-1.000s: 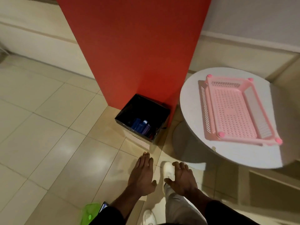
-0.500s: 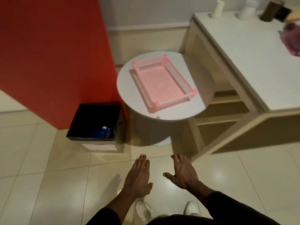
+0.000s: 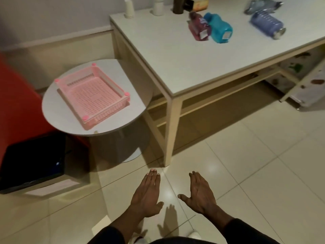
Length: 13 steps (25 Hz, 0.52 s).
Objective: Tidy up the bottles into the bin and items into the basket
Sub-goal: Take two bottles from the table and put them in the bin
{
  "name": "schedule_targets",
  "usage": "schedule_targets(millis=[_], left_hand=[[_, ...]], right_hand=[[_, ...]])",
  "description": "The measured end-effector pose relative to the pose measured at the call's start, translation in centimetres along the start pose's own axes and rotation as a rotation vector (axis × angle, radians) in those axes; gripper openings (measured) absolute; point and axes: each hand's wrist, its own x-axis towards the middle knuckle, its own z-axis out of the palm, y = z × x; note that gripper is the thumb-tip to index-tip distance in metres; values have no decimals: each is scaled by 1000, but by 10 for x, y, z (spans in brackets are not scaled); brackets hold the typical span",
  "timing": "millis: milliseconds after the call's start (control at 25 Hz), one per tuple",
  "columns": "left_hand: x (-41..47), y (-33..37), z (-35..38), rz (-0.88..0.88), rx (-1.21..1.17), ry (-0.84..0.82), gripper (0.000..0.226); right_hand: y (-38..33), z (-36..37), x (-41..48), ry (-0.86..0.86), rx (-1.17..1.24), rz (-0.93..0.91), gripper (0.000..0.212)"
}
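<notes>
Hands are hovering low over the tiled floor (image 3: 246, 173), palms down, holding nothing. The left hand (image 3: 146, 194) is lying flat with its fingers straight and pressed together, pointing away from the person; the right hand (image 3: 199, 194) is spreading a little wider, thumb sticking out toward the left one. Dark sleeves are covering both forearms.

Up on the long white table (image 3: 175, 55), three bottles are lying on their sides. A red bottle (image 3: 200, 28) and a teal bottle (image 3: 219, 27) are resting side by side, touching, each with its long axis running from far-left to near-right, caps pointing toward the wall and labelled bases facing the near edge. Well apart to the right, a purple-blue bottle (image 3: 266, 25) is lying with its axis slanting the same way, its metal end pointing toward the table's right edge. A crumpled bluish packet (image 3: 262, 6) is sitting just beyond it. Near the wall, two pale upright containers (image 3: 129, 7) and a dark cylinder (image 3: 178, 5) are standing; they are too blurred to identify.

A pink perforated basket (image 3: 93, 94) is sitting on the small round table (image 3: 52, 110), its long axis running from far-left to near-right. A black bin (image 3: 33, 166) is standing on the floor below and left, beside the red panel (image 3: 15, 103), with something bluish glinting inside.
</notes>
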Motion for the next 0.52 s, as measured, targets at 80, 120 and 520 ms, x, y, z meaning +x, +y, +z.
schedule_targets(millis=[80,120,520], left_hand=[[20,46,-4,45,3,26,110],[32,68,-7,61,4,39,109],[130,200,-48,246,114,49,109]], right_hand=[[43,-6,-12,17,33,35,114],[65,-9,-16,31,47,58,114],[214,-47,-46,179,182,278,110]])
